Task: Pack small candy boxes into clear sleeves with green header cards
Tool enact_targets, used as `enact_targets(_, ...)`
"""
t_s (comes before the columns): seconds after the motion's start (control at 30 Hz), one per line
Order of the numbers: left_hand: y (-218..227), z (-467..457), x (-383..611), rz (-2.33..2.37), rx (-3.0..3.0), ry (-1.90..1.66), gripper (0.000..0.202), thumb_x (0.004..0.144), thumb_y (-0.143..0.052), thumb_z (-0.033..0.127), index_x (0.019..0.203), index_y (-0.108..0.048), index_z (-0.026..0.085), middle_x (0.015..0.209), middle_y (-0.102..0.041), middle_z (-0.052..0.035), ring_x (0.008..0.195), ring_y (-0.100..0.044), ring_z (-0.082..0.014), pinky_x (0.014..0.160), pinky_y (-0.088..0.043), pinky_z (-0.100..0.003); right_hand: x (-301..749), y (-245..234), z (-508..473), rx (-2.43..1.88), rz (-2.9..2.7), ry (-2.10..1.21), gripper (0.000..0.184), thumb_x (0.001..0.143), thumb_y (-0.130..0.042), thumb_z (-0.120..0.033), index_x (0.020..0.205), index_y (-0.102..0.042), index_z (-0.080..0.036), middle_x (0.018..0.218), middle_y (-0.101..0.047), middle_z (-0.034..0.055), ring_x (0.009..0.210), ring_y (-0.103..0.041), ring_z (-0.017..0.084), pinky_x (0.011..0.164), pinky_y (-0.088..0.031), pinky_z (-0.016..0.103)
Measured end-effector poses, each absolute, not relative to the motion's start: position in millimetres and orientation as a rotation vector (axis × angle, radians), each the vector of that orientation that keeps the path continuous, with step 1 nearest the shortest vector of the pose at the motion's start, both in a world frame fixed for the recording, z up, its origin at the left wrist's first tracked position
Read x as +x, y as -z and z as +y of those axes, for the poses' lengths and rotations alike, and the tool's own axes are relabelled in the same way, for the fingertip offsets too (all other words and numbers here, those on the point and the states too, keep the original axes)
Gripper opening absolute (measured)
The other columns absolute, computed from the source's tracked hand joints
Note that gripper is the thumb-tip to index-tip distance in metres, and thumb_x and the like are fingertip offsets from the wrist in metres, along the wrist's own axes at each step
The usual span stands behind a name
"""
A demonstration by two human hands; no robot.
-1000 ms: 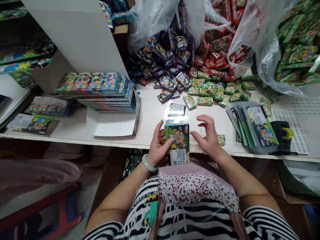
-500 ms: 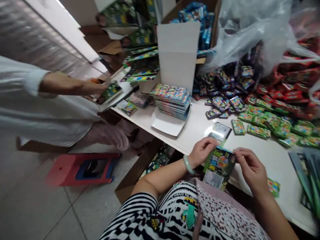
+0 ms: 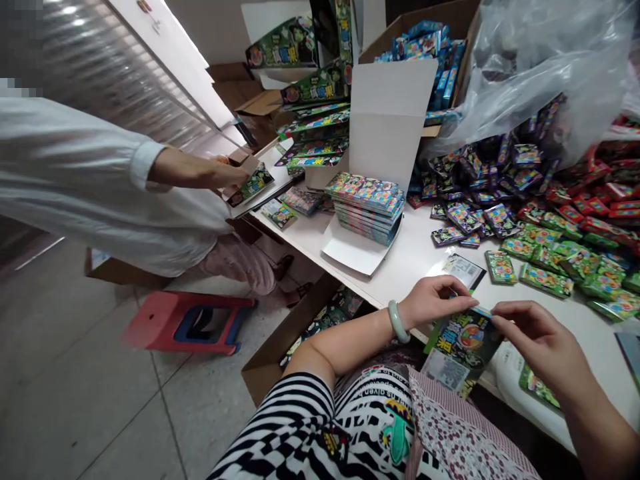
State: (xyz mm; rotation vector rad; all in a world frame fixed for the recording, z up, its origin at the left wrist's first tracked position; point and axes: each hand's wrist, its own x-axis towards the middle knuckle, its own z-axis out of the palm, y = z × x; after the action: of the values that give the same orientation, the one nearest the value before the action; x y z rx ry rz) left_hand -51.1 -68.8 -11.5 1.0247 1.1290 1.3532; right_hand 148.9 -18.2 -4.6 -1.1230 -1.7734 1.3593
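Both my hands pinch the top edge of a dark printed packet (image 3: 463, 347) with green lettering, held over my lap at the table's front edge. My left hand (image 3: 437, 303), with a pale green bangle on the wrist, grips near its upper left corner. At the upper right corner, the thumb and fingers of my right hand (image 3: 533, 333) close on the same edge. Just beyond lies a flat packet with a white label (image 3: 463, 270). Small green packs (image 3: 546, 280) and purple packs (image 3: 463, 219) lie loose behind it. Partly hidden by my right hand is another green pack (image 3: 537, 387).
A white-lined open box (image 3: 393, 127) holds a stack of colourful packs (image 3: 367, 207). Behind are a carton of blue packs (image 3: 453, 73) and red packs (image 3: 600, 200). On the left a co-worker's arm (image 3: 195, 170) handles a printed box. A red stool (image 3: 165, 320) stands on the floor.
The view has swung left, so everything sits further right in it. My hands have drawn closer together along the packet's top edge. The co-worker still handles the box.
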Motion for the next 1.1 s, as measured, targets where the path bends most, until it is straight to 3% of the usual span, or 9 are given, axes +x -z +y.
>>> enact_targets(0.1,5.7,-63.6,-49.9,1.128,1.009,-1.293,0.051,0.058,-0.086,0.057,0.075,-0.066,0.013,0.072,-0.062,-0.0011,0.064,-0.051,-0.0092,0.062,-0.041,-0.026,147.1,0.7,-8.6,-1.207,-1.741,-1.455,0.038,0.061,-0.081,-0.060,0.078,-0.072,-0.028,0.076,-0.070,0.0040,0.067,-0.066,0.019,0.055,-0.057,0.029)
enact_targets(0.23,5.3,-61.7,-55.1,1.081,1.044,-1.252,0.052,0.054,-0.088,0.056,0.071,-0.064,0.013,0.072,-0.061,-0.0014,0.068,-0.053,-0.0110,0.067,-0.042,-0.028,147.0,1.4,-5.2,-1.148,-1.793,-1.479,0.037,0.060,-0.081,-0.061,0.071,-0.072,-0.027,0.078,-0.071,0.0051,0.069,-0.067,0.020,0.059,-0.058,0.030)
enact_targets(0.33,4.0,-63.3,-64.4,1.011,1.094,-1.210,0.048,0.064,-0.083,0.056,0.073,-0.064,0.013,0.076,-0.062,-0.0030,0.072,-0.055,-0.0125,0.072,-0.045,-0.030,147.3,-2.5,-11.1,-1.064,-1.844,-1.454,0.033,0.070,-0.077,-0.057,0.071,-0.070,-0.025,0.079,-0.070,0.0049,0.071,-0.066,0.019,0.061,-0.058,0.029)
enact_targets(0.47,-3.5,-71.1,-77.6,0.974,1.289,-1.147,0.038,0.082,-0.070,0.052,0.083,-0.068,0.014,0.083,-0.066,-0.0057,0.081,-0.061,-0.0150,0.080,-0.050,-0.032,147.5,-14.1,-27.8,-1.001,-1.907,-1.315,0.021,0.081,-0.072,-0.044,0.089,-0.071,-0.024,0.091,-0.069,0.0052,0.082,-0.067,0.019,0.068,-0.059,0.030)
enact_targets(0.57,-2.1,-75.4,-86.2,1.003,1.464,-1.118,0.025,0.084,-0.073,0.041,0.096,-0.072,0.019,0.096,-0.070,-0.0068,0.090,-0.065,-0.0170,0.083,-0.053,-0.033,145.1,-14.8,-37.8,-0.955,-1.952,-1.184,0.016,0.085,-0.069,-0.035,0.095,-0.069,-0.023,0.098,-0.068,0.0059,0.088,-0.066,0.018,0.066,-0.058,0.029)
enact_targets(0.67,4.7,-74.9,-89.6,1.017,1.492,-1.144,0.016,0.086,-0.071,0.033,0.095,-0.072,0.021,0.098,-0.070,-0.0070,0.095,-0.066,-0.0181,0.089,-0.054,-0.036,143.4,-7.1,-40.2,-0.908,-1.969,-1.138,0.008,0.089,-0.063,-0.029,0.093,-0.066,-0.023,0.098,-0.067,0.0048,0.093,-0.064,0.017,0.069,-0.057,0.030)
enact_targets(0.8,4.9,-74.0,-82.2,1.033,1.406,-1.168,0.023,0.081,-0.075,0.037,0.096,-0.070,0.020,0.094,-0.070,-0.0056,0.089,-0.066,-0.0168,0.080,-0.055,-0.030,142.2,-3.0,-41.5,-0.904,-1.897,-1.146,0.005,0.089,-0.061,-0.026,0.093,-0.063,-0.023,0.099,-0.065,0.0043,0.093,-0.063,0.015,0.068,-0.055,0.029)
enact_targets(1.0,-1.0,-65.9,-69.8,1.259,1.282,-1.237,0.019,0.082,-0.072,0.035,0.079,-0.065,0.018,0.074,-0.063,-0.0001,0.068,-0.056,-0.0118,0.062,-0.047,-0.024,137.4,-8.8,-41.6,-0.924,-1.910,-1.133,0.008,0.091,-0.058,-0.027,0.097,-0.061,-0.023,0.102,-0.064,0.0043,0.094,-0.062,0.015,0.070,-0.055,0.030)
enact_targets(1.1,-5.3,-63.7,-73.7,1.179,1.341,-1.184,0.019,0.084,-0.070,0.034,0.076,-0.065,0.018,0.076,-0.064,-0.0013,0.071,-0.058,-0.0128,0.067,-0.049,-0.026,137.6,-7.4,-41.4,-0.898,-1.926,-1.129,0.005,0.091,-0.058,-0.027,0.095,-0.060,-0.024,0.100,-0.064,0.0036,0.093,-0.062,0.015,0.069,-0.054,0.029)
